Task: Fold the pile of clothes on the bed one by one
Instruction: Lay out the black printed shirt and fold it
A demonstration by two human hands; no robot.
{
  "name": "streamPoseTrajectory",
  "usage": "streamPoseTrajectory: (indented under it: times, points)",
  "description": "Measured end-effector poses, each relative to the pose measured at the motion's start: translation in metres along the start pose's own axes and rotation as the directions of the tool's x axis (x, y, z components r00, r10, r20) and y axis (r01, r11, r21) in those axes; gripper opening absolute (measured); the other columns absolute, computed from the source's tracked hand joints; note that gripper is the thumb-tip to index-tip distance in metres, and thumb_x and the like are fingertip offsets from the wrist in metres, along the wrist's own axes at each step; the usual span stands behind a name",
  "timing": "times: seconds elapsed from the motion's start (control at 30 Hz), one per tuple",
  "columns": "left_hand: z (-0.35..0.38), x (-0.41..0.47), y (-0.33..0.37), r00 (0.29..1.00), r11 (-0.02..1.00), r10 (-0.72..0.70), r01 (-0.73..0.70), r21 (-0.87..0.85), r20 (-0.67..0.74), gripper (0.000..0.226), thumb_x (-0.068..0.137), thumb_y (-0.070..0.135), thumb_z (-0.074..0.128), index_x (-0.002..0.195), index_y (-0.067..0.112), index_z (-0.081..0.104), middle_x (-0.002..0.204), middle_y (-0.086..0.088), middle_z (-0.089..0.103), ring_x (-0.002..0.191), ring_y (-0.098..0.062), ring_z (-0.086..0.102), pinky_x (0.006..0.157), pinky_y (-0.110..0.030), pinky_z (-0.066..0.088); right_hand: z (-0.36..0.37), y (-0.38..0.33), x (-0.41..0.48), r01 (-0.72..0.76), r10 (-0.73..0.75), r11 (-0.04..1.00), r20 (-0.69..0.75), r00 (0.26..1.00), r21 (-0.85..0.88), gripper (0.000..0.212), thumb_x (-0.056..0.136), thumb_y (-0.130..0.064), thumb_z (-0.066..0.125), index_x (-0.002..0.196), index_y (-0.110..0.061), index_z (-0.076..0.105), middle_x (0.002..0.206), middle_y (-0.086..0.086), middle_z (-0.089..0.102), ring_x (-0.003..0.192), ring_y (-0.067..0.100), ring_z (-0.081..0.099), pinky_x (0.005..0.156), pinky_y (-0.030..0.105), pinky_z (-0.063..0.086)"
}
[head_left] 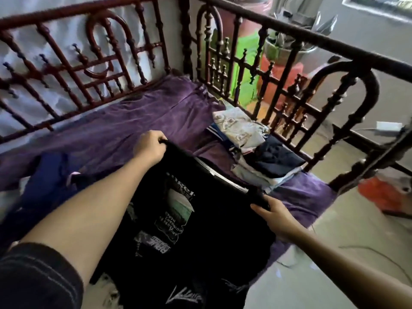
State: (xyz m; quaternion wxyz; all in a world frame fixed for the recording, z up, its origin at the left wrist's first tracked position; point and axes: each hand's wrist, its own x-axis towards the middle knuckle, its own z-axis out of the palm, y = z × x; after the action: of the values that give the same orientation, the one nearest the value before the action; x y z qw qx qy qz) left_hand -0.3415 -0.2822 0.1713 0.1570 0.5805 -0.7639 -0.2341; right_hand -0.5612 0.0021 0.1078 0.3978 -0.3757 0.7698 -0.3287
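Note:
A black T-shirt (pixel 214 224) with printed graphics hangs stretched between my two hands above the near part of the bed. My left hand (pixel 149 148) grips its far upper corner. My right hand (pixel 273 211) pinches the other upper corner on the right. A stack of folded clothes (pixel 258 150) lies on the purple bedsheet (pixel 124 128) at the right end of the bed, a pale printed piece and a dark navy piece on top. A blue garment (pixel 48 179) lies crumpled at the left, under my left forearm.
A dark red wooden bed rail (pixel 93 63) with turned spindles runs along the far side and a darker one (pixel 296 92) closes the right end. Beyond it are a green item, red objects and a grey floor (pixel 347 246) at right.

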Motion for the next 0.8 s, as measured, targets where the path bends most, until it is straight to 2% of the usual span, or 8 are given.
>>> streamPoseTrajectory:
  times: [0.1,0.17,0.33,0.43,0.53,0.63,0.73,0.8]
  points:
    - [0.062,0.033,0.037,0.998,0.999,0.016,-0.014,-0.029,0.063,0.021,0.081,0.006,0.058,0.093,0.016,0.072,0.098,-0.016,0.071,0.098,-0.033,0.064,0.083,-0.036,0.051,-0.03,0.034,0.037,-0.071,0.052,0.99,-0.154,0.987,-0.121,0.006,0.092,-0.026,0.063,0.091,-0.019,0.063,0.085,-0.004,0.069,0.081,0.016,0.064,0.074,0.031,0.048]
    - [0.102,0.054,0.054,0.995,0.998,0.013,-0.008,-0.059,0.098,0.021,0.082,0.007,0.057,0.094,0.016,0.072,0.098,-0.016,0.071,0.098,-0.032,0.064,0.086,-0.036,0.05,-0.047,0.06,0.067,-0.144,0.109,0.976,-0.205,0.973,-0.161,0.014,0.093,-0.03,0.061,0.096,-0.016,0.063,0.088,-0.001,0.07,0.084,0.018,0.064,0.079,0.038,0.05]
    - [0.182,0.089,0.06,0.99,0.993,-0.007,0.023,-0.115,0.142,0.014,0.087,0.018,0.065,0.1,0.012,0.068,0.095,-0.011,0.068,0.091,-0.029,0.062,0.08,-0.028,0.043,-0.06,0.135,0.148,-0.327,0.282,0.898,-0.187,0.941,-0.294,0.023,0.094,-0.033,0.057,0.098,-0.01,0.056,0.098,0.012,0.069,0.093,0.033,0.062,0.079,0.039,0.048]
    - [0.203,0.092,0.021,0.982,0.991,-0.103,0.116,-0.074,0.159,0.02,0.086,0.016,0.067,0.104,0.006,0.067,0.096,-0.016,0.067,0.093,-0.031,0.061,0.083,-0.031,0.042,-0.06,0.16,0.186,-0.394,0.393,0.763,-0.117,0.912,-0.512,0.028,0.092,-0.035,0.054,0.11,-0.014,0.048,0.11,0.015,0.065,0.102,0.036,0.06,0.078,0.038,0.047]
    - [0.211,0.072,-0.037,0.926,0.942,-0.324,0.335,-0.025,0.196,0.015,0.085,0.013,0.068,0.099,0.007,0.068,0.093,-0.016,0.07,0.089,-0.03,0.066,0.081,-0.033,0.048,-0.052,0.159,0.22,-0.238,0.266,0.673,-0.072,0.961,-0.7,0.036,0.087,-0.034,0.053,0.12,-0.024,0.043,0.117,0.007,0.057,0.109,0.031,0.055,0.072,0.037,0.042]
    - [0.216,0.032,-0.089,0.816,0.846,-0.525,0.531,0.042,0.243,0.007,0.084,0.011,0.068,0.09,0.009,0.068,0.089,-0.016,0.072,0.088,-0.032,0.067,0.078,-0.036,0.05,-0.02,0.137,0.252,0.025,0.078,0.624,0.094,0.992,-0.781,0.039,0.086,-0.036,0.055,0.123,-0.027,0.049,0.12,-0.001,0.052,0.113,0.023,0.051,0.077,0.037,0.046]
    - [0.22,-0.016,-0.134,0.697,0.743,-0.659,0.662,0.098,0.281,0.012,0.083,0.015,0.07,0.094,0.013,0.068,0.087,-0.011,0.072,0.09,-0.03,0.067,0.08,-0.034,0.051,0.034,0.11,0.278,0.248,-0.019,0.602,0.297,0.955,-0.759,0.039,0.087,-0.033,0.056,0.125,-0.027,0.05,0.12,-0.002,0.051,0.116,0.022,0.048,0.079,0.036,0.049]
    - [0.225,-0.047,-0.164,0.636,0.684,-0.72,0.717,0.132,0.276,0.02,0.083,0.02,0.07,0.102,0.013,0.067,0.096,-0.01,0.07,0.095,-0.029,0.066,0.083,-0.035,0.051,0.076,0.099,0.292,0.388,-0.076,0.565,0.423,0.903,-0.728,0.041,0.087,-0.029,0.055,0.127,-0.027,0.049,0.122,-0.001,0.05,0.117,0.022,0.046,0.079,0.036,0.05]
